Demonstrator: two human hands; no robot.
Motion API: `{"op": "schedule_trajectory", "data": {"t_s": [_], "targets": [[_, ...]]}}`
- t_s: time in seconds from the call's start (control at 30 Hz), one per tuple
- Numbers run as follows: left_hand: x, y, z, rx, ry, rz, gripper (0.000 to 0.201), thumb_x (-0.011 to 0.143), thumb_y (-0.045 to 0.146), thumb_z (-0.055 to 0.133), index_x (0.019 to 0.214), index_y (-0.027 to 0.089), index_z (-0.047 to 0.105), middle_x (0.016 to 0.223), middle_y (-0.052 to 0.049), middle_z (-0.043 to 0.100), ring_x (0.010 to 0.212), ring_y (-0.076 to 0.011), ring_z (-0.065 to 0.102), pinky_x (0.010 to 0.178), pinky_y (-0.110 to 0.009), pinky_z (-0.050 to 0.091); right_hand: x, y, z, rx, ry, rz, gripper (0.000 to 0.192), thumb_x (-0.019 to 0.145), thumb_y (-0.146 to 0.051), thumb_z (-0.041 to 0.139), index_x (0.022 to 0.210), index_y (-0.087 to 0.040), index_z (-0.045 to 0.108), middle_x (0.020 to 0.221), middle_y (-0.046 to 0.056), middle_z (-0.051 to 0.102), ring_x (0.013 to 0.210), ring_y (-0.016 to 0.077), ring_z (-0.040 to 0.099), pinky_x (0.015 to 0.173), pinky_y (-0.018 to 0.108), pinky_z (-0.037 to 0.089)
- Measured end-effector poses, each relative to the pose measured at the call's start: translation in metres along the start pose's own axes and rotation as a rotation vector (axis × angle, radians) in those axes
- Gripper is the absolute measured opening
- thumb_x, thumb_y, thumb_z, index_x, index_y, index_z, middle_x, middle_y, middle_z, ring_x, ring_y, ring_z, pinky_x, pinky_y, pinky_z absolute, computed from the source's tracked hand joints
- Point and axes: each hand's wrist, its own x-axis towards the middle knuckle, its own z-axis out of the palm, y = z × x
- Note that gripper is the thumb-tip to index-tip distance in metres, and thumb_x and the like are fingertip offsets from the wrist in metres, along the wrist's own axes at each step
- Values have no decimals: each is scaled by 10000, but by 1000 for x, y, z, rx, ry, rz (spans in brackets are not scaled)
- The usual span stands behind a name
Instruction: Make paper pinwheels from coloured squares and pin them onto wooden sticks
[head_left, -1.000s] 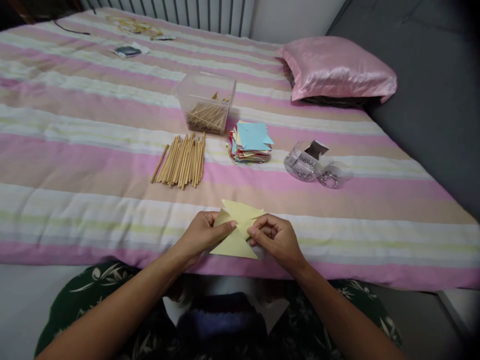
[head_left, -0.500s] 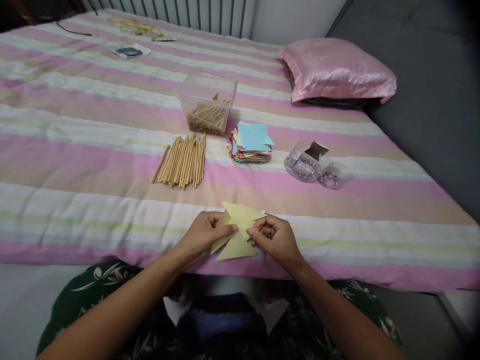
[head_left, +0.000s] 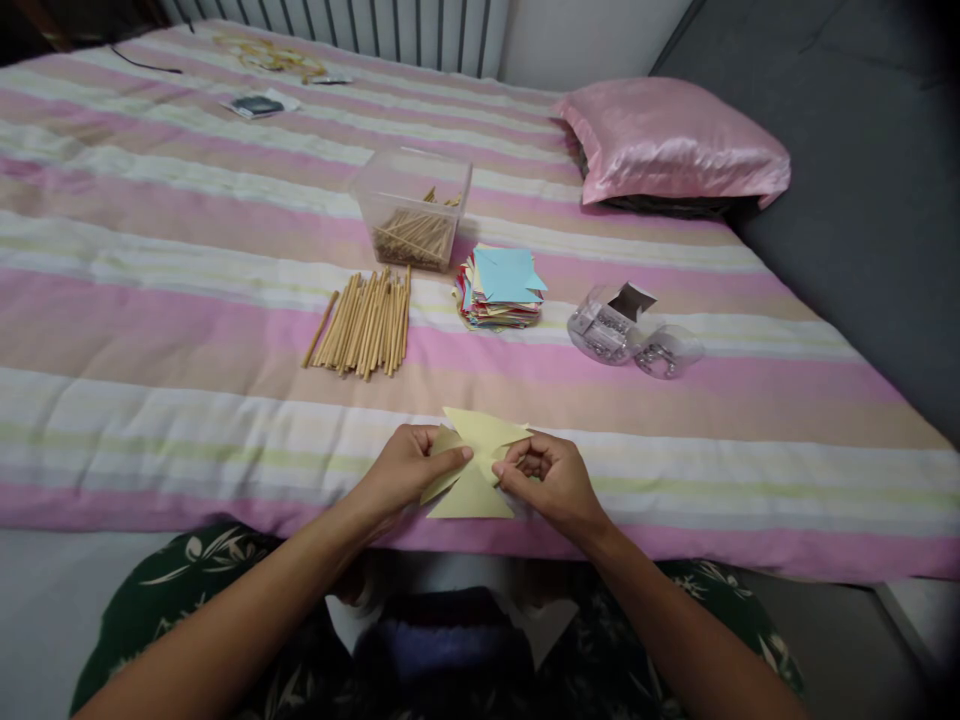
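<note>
Bed (head_left: 150,330) with a pink, cream and green striped cover serves as the work surface; a radiator stands behind it and a pink satin pillow (head_left: 671,140) lies at the far right. On the cover, well apart from my hands: a loose row of wooden sticks (head_left: 364,322), a clear plastic box (head_left: 412,205) with more sticks in it, a stack of coloured paper squares (head_left: 501,285), and two clear round containers (head_left: 634,335) of small metal pieces.

The yellow folded paper (head_left: 476,465) lies at the near edge of the bed, between my hands. My left hand (head_left: 405,470) presses flat on its left flaps, fingers together, thumb tucked under an edge. My right hand (head_left: 551,478) is closed, finger and thumb pinched on a flap at the centre.

Assessment: the paper is light, thin and pliable, holds a crease, tears or crumples under force. I judge it best taken at flap tips or folded edges, with the soft bedding giving poor backing
</note>
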Motion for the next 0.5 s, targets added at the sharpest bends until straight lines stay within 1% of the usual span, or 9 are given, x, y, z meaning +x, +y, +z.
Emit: {"op": "schedule_trajectory", "data": {"t_s": [0.17, 0.33, 0.43, 0.5], "targets": [[0, 0, 0, 21, 13, 10, 184, 645, 310, 718, 656, 132, 673, 571, -23, 643, 477, -110, 555, 496, -220, 421, 0, 1, 1, -28, 5, -1, 141, 655, -235, 671, 609, -162, 560, 606, 10, 620, 514, 113, 566, 484, 220, 447], [0, 0, -1, 26, 8, -11, 216, 613, 302, 744, 733, 129, 697, 671, -61, 689, 564, -150, 612, 542, -242, 453, 0, 0, 2, -50, -13, -5, 150, 661, -209, 657, 596, -164, 530, 584, -5, 588, 509, 108, 547, 484, 220, 437], [1, -2, 0, 70, 41, 5, 231, 586, 284, 760, 739, 124, 693, 707, -70, 697, 585, -156, 616, 546, -245, 454, 0, -2, 2, -57, -28, -8, 160, 666, -195, 649, 600, -168, 506, 597, -9, 573, 520, 107, 538, 482, 222, 430], [2, -3, 1, 83, 70, 23, 212, 577, 270, 762, 712, 127, 684, 675, -51, 687, 564, -144, 602, 526, -233, 443, -1, -2, 2, -55, -41, -3, 164, 671, -194, 646, 610, -171, 496, 596, -15, 560, 516, 102, 525, 473, 219, 418]]}}
